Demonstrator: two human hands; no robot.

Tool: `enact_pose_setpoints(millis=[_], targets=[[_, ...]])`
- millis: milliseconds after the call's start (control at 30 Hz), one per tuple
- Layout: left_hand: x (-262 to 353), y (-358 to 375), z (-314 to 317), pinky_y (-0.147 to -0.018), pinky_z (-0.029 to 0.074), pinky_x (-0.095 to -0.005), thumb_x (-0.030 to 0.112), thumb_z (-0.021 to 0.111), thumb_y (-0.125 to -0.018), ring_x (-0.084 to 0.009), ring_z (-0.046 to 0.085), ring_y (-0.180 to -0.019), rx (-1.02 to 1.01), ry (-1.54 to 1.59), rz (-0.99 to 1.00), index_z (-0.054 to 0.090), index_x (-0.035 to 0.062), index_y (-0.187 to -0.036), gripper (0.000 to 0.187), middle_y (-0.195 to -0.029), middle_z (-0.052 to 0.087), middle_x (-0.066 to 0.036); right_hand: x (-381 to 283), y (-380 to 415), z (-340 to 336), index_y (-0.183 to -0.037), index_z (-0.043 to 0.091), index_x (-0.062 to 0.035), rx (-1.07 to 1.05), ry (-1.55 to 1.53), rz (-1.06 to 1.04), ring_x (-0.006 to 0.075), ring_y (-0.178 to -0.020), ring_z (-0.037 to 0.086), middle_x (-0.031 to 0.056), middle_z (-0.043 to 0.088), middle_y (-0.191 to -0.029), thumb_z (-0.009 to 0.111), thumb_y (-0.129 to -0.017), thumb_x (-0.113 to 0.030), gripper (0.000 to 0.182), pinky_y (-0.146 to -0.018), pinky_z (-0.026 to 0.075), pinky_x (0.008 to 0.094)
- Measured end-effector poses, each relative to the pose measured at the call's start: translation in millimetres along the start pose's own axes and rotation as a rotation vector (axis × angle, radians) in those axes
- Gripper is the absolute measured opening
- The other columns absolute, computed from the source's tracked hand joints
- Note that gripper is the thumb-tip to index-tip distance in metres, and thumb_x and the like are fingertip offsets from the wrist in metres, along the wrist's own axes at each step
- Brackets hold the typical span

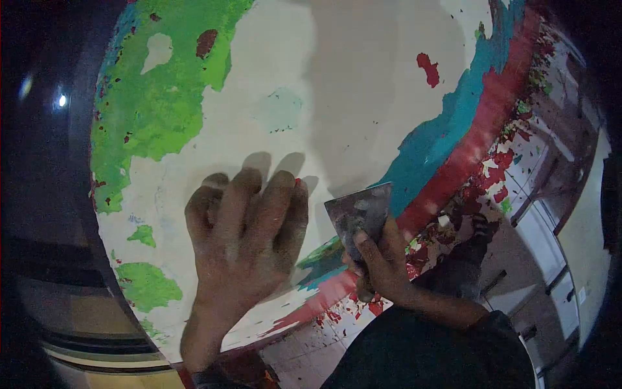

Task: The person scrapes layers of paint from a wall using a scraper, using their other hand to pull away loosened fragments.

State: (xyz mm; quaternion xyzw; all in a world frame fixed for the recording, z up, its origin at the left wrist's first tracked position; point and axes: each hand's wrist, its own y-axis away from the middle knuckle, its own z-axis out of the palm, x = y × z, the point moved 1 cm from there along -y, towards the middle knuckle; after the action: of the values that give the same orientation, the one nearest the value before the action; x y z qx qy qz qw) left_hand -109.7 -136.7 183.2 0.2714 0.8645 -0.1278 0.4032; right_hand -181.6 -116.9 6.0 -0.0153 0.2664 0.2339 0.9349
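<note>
My left hand (243,240) rests on or just over the pale surface (272,52), its fingers bent and apart with nothing visible in them. To its right my right hand (382,262) grips a flat metal scraper (359,211), thumb on its face, the wide edge pointing up toward the pale area. Green paint (162,84) covers the upper left of the surface. A teal band (427,146) and a red band (447,165) run along its right edge, with ragged borders. One small red patch (428,70) lies at the upper right.
Red, green and white paint flakes (499,168) are scattered on the tiled floor (544,240) past the right edge. A dark sleeve (440,350) fills the bottom right. A dark area (45,162) with bright light spots borders the left side.
</note>
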Motion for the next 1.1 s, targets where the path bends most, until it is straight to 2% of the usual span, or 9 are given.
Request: enact_pose_setpoints(millis=[200,300,400,700,800,900,1000,1033,1100], targets=[[10,-6,-11,-0.070,0.037,-0.0406,0.007,0.059,-0.067,-0.0209,0.051,-0.081,-0.108,-0.149,0.173,0.058,0.0007,-0.091,0.025,-0.095,0.053,-0.007,0,-2,0,-0.116,0.030,-0.0057,0.006,-0.007,-0.056,0.0063,-0.063,0.050,0.0044,0.050,-0.089,0.047,-0.087,-0.018,0.036,-0.047,0.040,0.0180],[17,-8,-9,-0.065,0.037,-0.0378,0.004,0.057,-0.066,-0.0195,0.050,-0.072,-0.122,-0.167,0.161,0.056,-0.0070,-0.087,0.023,-0.091,0.053,-0.009,0,-3,-2,-0.116,0.030,-0.0056,-0.006,0.015,-0.059,0.0065,-0.062,0.050,0.0045,0.050,-0.089,0.046,-0.087,-0.018,0.035,-0.048,0.040,0.0183],[22,-9,-3,-0.060,0.036,-0.0359,0.001,0.055,-0.065,-0.0187,0.047,-0.065,-0.094,-0.204,0.181,0.054,-0.0108,-0.083,0.022,-0.086,0.053,-0.011,-4,-3,-3,-0.116,0.031,-0.0054,0.001,0.052,-0.070,0.0069,-0.062,0.050,0.0048,0.050,-0.090,0.046,-0.087,-0.017,0.035,-0.048,0.040,0.0191],[26,-19,-4,-0.060,0.036,-0.0331,0.004,0.056,-0.058,-0.0205,0.047,-0.064,-0.261,-0.305,0.218,0.055,-0.0104,-0.082,0.029,-0.083,0.053,-0.016,-13,-1,-9,-0.115,0.030,-0.0038,0.006,0.043,-0.093,0.0076,-0.063,0.050,0.0062,0.050,-0.088,0.045,-0.087,-0.013,0.033,-0.048,0.040,0.0202],[19,-15,-1,-0.063,0.037,-0.0321,0.006,0.058,-0.062,-0.0214,0.050,-0.069,-0.247,-0.275,0.224,0.056,-0.0065,-0.084,0.025,-0.086,0.053,-0.016,-15,0,-11,-0.115,0.030,-0.0037,-0.018,0.048,-0.087,0.0077,-0.063,0.050,0.0061,0.050,-0.088,0.045,-0.087,-0.014,0.033,-0.048,0.040,0.0199],[9,-6,4,-0.066,0.038,-0.0337,0.011,0.060,-0.068,-0.0229,0.052,-0.074,-0.041,-0.257,0.199,0.056,-0.0006,-0.084,0.021,-0.089,0.054,-0.014,-14,1,-13,-0.114,0.031,-0.0036,-0.044,0.026,-0.070,0.0077,-0.064,0.050,0.0059,0.050,-0.088,0.045,-0.087,-0.015,0.033,-0.048,0.039,0.0194],[0,3,1,-0.060,0.036,-0.0356,0.010,0.057,-0.069,-0.0243,0.055,-0.075,0.013,-0.211,0.120,0.056,0.0002,-0.079,0.014,-0.085,0.054,-0.014,-18,2,-12,-0.114,0.032,-0.0042,-0.050,0.034,-0.028,0.0075,-0.064,0.049,0.0053,0.050,-0.088,0.046,-0.087,-0.016,0.033,-0.049,0.039,0.0193],[-2,5,1,-0.068,0.037,-0.0430,0.013,0.059,-0.072,-0.0261,0.053,-0.079,0.007,-0.072,-0.029,0.054,0.0044,-0.086,0.017,-0.095,0.054,-0.013,-17,2,-12,-0.114,0.032,-0.0046,-0.050,0.014,-0.017,0.0076,-0.064,0.049,0.0051,0.050,-0.088,0.046,-0.087,-0.017,0.033,-0.049,0.040,0.0194],[-4,11,3,-0.069,0.037,-0.0433,0.014,0.060,-0.071,-0.0284,0.052,-0.081,0.059,0.008,-0.058,0.054,0.0046,-0.086,0.019,-0.096,0.054,-0.012,-17,3,-10,-0.114,0.033,-0.0053,-0.057,0.004,-0.001,0.0076,-0.064,0.049,0.0047,0.050,-0.088,0.047,-0.087,-0.017,0.033,-0.049,0.040,0.0194]])
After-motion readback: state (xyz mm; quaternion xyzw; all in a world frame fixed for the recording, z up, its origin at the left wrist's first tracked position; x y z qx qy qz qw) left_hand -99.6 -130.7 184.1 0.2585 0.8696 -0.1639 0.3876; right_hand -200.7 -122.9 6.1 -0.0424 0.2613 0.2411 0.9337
